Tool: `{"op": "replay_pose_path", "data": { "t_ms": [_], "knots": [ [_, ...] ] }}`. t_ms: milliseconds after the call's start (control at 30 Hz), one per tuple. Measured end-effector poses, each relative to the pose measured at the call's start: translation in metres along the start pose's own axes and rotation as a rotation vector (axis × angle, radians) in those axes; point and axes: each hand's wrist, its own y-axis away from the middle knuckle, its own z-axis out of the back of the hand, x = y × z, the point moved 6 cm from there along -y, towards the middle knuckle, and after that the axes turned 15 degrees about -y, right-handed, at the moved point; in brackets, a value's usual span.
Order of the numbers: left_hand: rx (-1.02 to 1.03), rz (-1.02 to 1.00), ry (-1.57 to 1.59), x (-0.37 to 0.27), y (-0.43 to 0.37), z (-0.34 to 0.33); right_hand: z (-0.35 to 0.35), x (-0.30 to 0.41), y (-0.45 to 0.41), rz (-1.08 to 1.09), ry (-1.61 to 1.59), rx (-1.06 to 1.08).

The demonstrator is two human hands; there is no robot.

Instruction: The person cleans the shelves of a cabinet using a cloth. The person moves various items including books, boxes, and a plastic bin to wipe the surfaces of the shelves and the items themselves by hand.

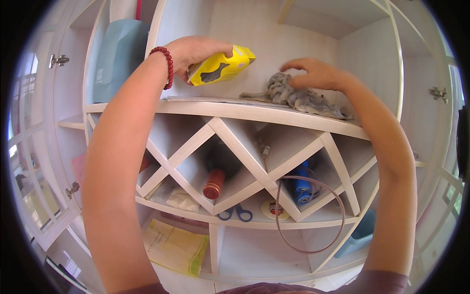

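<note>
My left hand (pixel 198 53), with a red bead bracelet (pixel 170 68) at the wrist, grips a yellow carton (pixel 224 68) that bears a dark shape and print. The carton is tilted above the cabinet shelf (pixel 220 106). A crumpled grey cloth (pixel 281 90) lies on the right part of that shelf, its thin end trailing along the front edge. Over the cloth is my right hand (pixel 317 75), its fingers apart and curved; whether the thumb touches the cloth I cannot tell. A thin flat sheet (pixel 205 98) lies along the shelf's edge.
Below, a diagonal lattice rack (pixel 242 154) holds a bottle (pixel 214 183) and blue cylinders with wires (pixel 303 183). A loop of tubing (pixel 343 224) hangs out in front. Scissors (pixel 235 213) sit beneath, above a yellow-green packet (pixel 176 246). Glass-paned doors (pixel 40 147) stand ajar at both sides.
</note>
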Motion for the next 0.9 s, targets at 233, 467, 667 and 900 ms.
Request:
{"op": "replay_pose_path", "data": {
  "t_ms": [233, 467, 667, 900],
  "knots": [
    [-0.101, 0.051, -0.035, 0.006, 0.022, 0.015, -0.068, 0.119, 0.002, 0.174, -0.109, 0.362],
    [-0.132, 0.063, 0.304, 0.017, 0.023, 0.027, -0.077, 0.140, -0.015, 0.297, -0.187, 0.277],
    [-0.126, -0.076, 0.522, 0.013, 0.036, 0.033, -0.061, 0.143, -0.010, 0.206, -0.236, 0.180],
    [-0.192, -0.142, 0.577, 0.004, 0.088, 0.032, -0.049, 0.132, -0.003, 0.347, -0.164, 0.067]
  ]
}}
